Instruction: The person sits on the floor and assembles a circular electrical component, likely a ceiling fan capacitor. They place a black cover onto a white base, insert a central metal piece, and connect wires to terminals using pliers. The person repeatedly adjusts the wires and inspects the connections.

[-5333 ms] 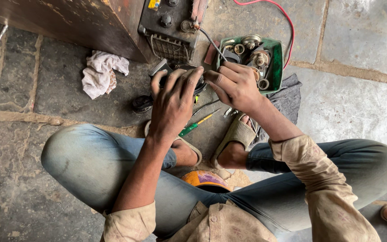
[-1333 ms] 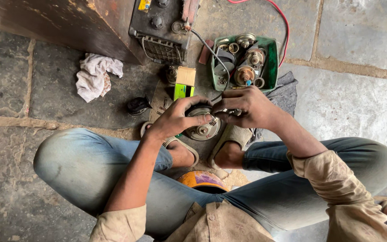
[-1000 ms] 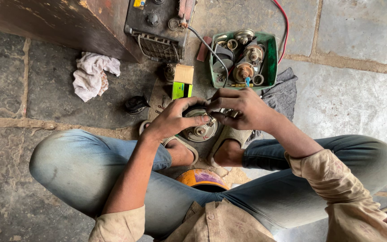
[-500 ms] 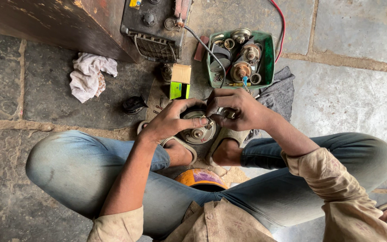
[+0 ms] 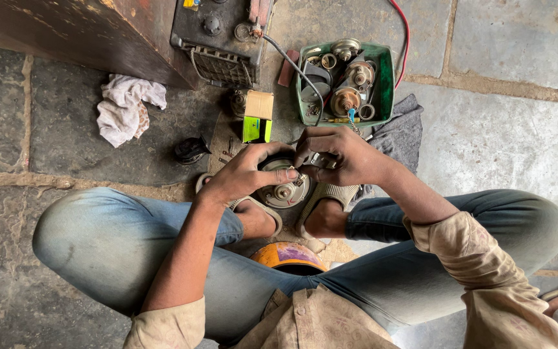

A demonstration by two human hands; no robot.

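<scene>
I sit cross-legged on a stone floor with a round grey metal motor part (image 5: 284,189) resting between my sandalled feet. My left hand (image 5: 248,172) wraps over its left rim and top, thumb laid across the face. My right hand (image 5: 338,156) is closed around a small metal tool (image 5: 316,159) pressed against the part's upper right edge. The tool's tip is hidden under my fingers.
A green tray (image 5: 386,84) of several round metal parts lies ahead, on a grey cloth (image 5: 400,132). A black machine (image 5: 217,32) with a grille and cables stands beyond. A small green and tan box (image 5: 257,116), a white rag (image 5: 124,113) and a black cap (image 5: 190,149) lie to the left.
Five seconds ago both hands were raised near the machine; they have come down onto the round part between my feet. Over the last second the hands barely move.
</scene>
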